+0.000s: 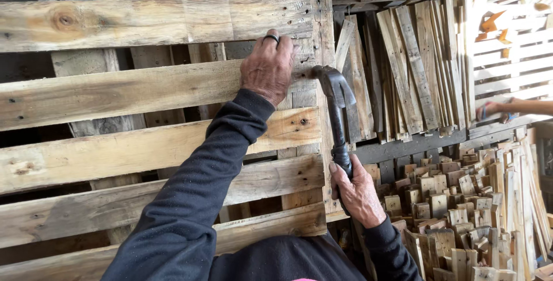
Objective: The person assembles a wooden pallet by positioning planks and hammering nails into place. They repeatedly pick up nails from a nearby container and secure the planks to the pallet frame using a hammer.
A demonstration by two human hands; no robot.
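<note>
Two hands at work: both belong to the person wearing the camera, both in dark long sleeves.
Left hand [268, 68]: fingers hooked over the upper edge of a pallet board [132, 88], gripping the wood near its right end; a dark ring [271, 38] sits on one finger.
Right hand [354, 191]: clenched around the lower part of the handle of a claw hammer [337, 105], thumb lying along the shaft.
Claw hammer: dark metal, held upright just right of the pallet; its head touches the pallet's right edge close to the left hand, level with the gripped board.
Pallet [86, 160]: weathered wood, standing on edge and filling the left half of the view; its slats run across, slightly slanted, with dark gaps between them and nail heads near their right ends.
Side post [322, 21]: an upright strip of the pallet along its right edge, where the slat ends meet; the hammer head rests against it.
Loose slats [415, 68]: a dense stack of thin boards standing on end, beyond the hammer at upper right.
Wood offcuts [466, 212]: a heap of short blocks and strips, lower right, just beside the right hand.
Another person's hand [489, 110]: at the far right edge, well apart from the hammer, resting near a stack of pale boards [507, 56]; what it holds I cannot tell.
</note>
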